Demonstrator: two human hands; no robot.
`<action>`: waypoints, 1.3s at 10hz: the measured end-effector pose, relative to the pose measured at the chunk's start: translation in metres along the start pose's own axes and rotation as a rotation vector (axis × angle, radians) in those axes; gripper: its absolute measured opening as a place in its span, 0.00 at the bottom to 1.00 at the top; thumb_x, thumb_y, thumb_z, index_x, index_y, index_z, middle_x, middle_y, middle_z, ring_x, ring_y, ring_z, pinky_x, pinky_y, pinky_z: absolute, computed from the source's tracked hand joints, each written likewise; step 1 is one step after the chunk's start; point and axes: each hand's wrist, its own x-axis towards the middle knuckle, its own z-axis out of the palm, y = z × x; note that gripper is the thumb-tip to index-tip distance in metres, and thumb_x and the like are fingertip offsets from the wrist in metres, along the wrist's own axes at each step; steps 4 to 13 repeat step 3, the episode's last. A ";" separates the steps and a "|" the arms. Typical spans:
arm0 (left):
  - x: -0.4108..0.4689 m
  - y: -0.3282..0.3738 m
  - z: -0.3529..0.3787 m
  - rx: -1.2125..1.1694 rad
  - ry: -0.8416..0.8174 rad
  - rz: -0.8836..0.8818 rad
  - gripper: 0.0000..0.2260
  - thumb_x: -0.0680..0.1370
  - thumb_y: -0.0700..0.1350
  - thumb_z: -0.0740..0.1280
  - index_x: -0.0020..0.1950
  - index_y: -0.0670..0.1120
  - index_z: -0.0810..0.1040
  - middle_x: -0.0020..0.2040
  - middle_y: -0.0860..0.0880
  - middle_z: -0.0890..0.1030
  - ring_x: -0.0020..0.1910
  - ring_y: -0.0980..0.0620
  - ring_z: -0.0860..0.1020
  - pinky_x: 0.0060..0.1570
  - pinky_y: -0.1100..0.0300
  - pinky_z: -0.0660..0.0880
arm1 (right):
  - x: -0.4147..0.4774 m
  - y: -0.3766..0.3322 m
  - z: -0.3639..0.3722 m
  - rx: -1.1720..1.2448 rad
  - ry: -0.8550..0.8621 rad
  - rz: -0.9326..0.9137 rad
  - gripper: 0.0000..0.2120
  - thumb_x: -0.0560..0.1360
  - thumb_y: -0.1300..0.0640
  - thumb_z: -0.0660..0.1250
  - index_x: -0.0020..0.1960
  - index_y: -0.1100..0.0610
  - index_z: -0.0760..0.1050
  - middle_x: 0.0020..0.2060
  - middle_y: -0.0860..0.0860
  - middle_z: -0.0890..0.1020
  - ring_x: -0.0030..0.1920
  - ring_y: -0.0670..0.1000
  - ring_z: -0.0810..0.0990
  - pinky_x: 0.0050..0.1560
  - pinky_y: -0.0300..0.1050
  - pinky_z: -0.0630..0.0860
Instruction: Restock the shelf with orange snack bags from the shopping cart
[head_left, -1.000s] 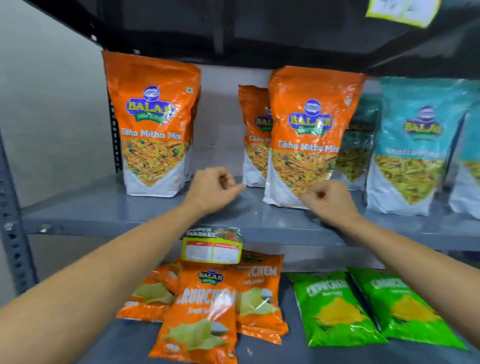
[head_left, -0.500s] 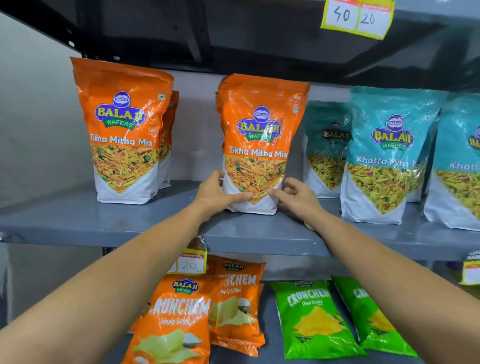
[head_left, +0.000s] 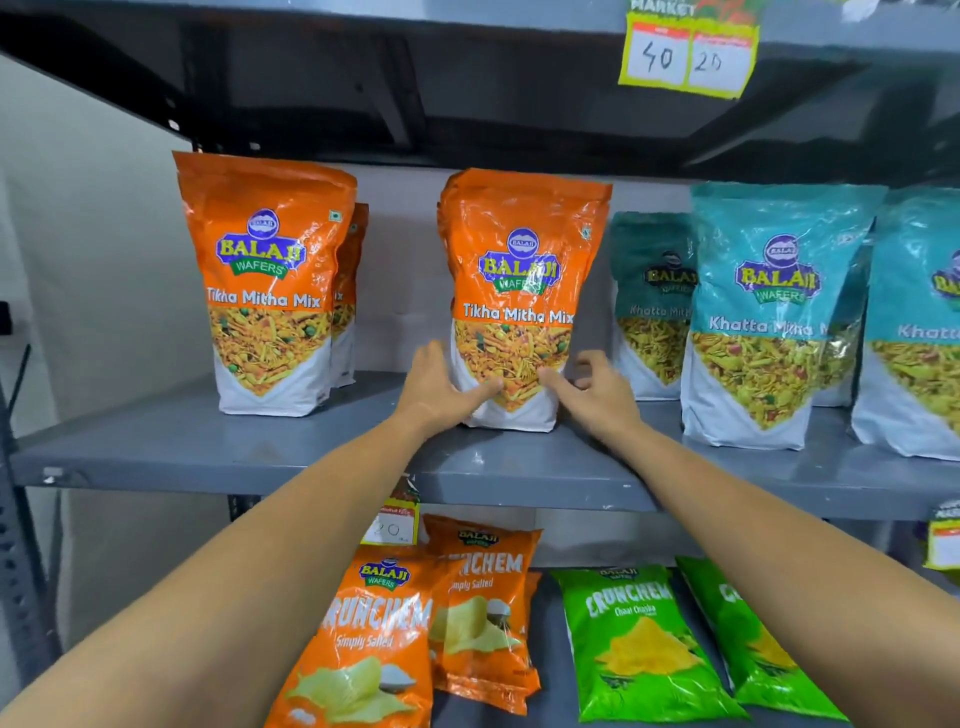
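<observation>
An orange snack bag labelled Tikha Mitha Mix stands upright in the middle of the grey shelf. My left hand grips its lower left side, thumb across the front. My right hand holds the lower right corner, thumb on the front and fingers curled beside the edge. Another orange bag stands to the left, with a further one right behind it. The shopping cart is out of view.
Teal Khatta Mitha bags fill the shelf to the right, close to my right hand. On the lower shelf lie orange Crunchem packets and green Crunchem packets. A yellow price tag hangs from the shelf above. Bare shelf shows between the orange bags.
A second ago both hands hovered closed near the shelf edge. They have since closed on the base of the middle orange bag, which now hides the bag behind it.
</observation>
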 end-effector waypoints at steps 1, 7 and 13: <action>0.011 0.010 -0.040 0.564 0.268 0.296 0.42 0.73 0.66 0.59 0.76 0.42 0.47 0.78 0.42 0.52 0.77 0.45 0.52 0.75 0.45 0.54 | 0.001 -0.028 -0.023 -0.455 0.272 -0.372 0.38 0.75 0.35 0.57 0.75 0.60 0.58 0.74 0.61 0.66 0.73 0.61 0.64 0.71 0.58 0.65; 0.028 0.028 -0.088 1.008 0.346 0.474 0.39 0.75 0.65 0.52 0.76 0.45 0.40 0.79 0.44 0.46 0.78 0.47 0.45 0.76 0.43 0.48 | 0.024 -0.076 -0.042 -0.779 0.402 -0.570 0.32 0.78 0.37 0.50 0.77 0.50 0.56 0.77 0.58 0.62 0.76 0.63 0.60 0.73 0.69 0.55; 0.028 0.028 -0.088 1.008 0.346 0.474 0.39 0.75 0.65 0.52 0.76 0.45 0.40 0.79 0.44 0.46 0.78 0.47 0.45 0.76 0.43 0.48 | 0.024 -0.076 -0.042 -0.779 0.402 -0.570 0.32 0.78 0.37 0.50 0.77 0.50 0.56 0.77 0.58 0.62 0.76 0.63 0.60 0.73 0.69 0.55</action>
